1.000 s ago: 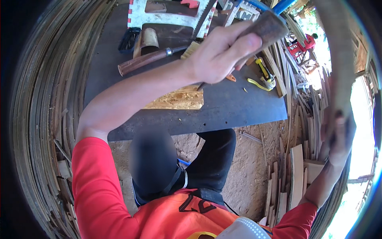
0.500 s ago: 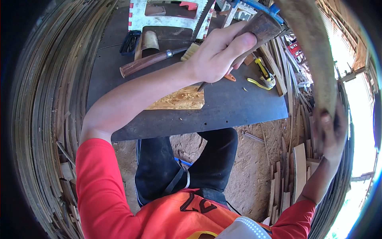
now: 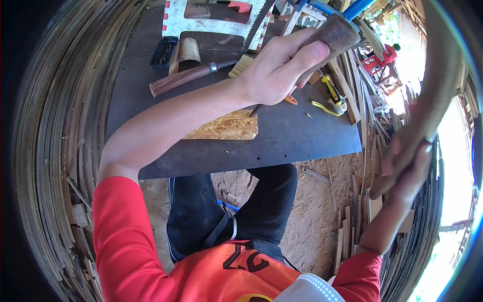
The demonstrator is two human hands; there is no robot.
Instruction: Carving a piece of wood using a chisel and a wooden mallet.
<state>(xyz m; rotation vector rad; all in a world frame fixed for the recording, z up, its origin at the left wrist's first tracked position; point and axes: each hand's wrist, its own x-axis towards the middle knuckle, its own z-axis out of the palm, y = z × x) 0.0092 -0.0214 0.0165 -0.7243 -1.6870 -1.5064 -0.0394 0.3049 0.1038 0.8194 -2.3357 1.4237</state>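
Observation:
My left hand (image 3: 276, 68) is wrapped round the wooden handle (image 3: 332, 39) of a chisel, whose butt end points up and to the right. Below the fist, the dark chisel blade (image 3: 255, 110) meets a carved wooden block (image 3: 226, 127) near the table's front edge; my forearm hides part of the block. Out to the right, my right hand (image 3: 412, 168) grips a long wooden club (image 3: 436, 90), raised and slanting, apart from the chisel. The club's top runs out at the picture's upper edge.
On the dark tabletop (image 3: 317, 128) lie another wooden-handled chisel (image 3: 183, 79), a brush (image 3: 241, 66), a yellow screwdriver (image 3: 330, 87), a black tray (image 3: 164, 53) and a white-framed saw (image 3: 214, 27). Stacked wood strips (image 3: 55, 136) rise at left; more boards (image 3: 347, 236) stand at right.
My right hand has moved slightly, and the club has tilted over to the right, away from the chisel. The left hand and chisel stay nearly in place.

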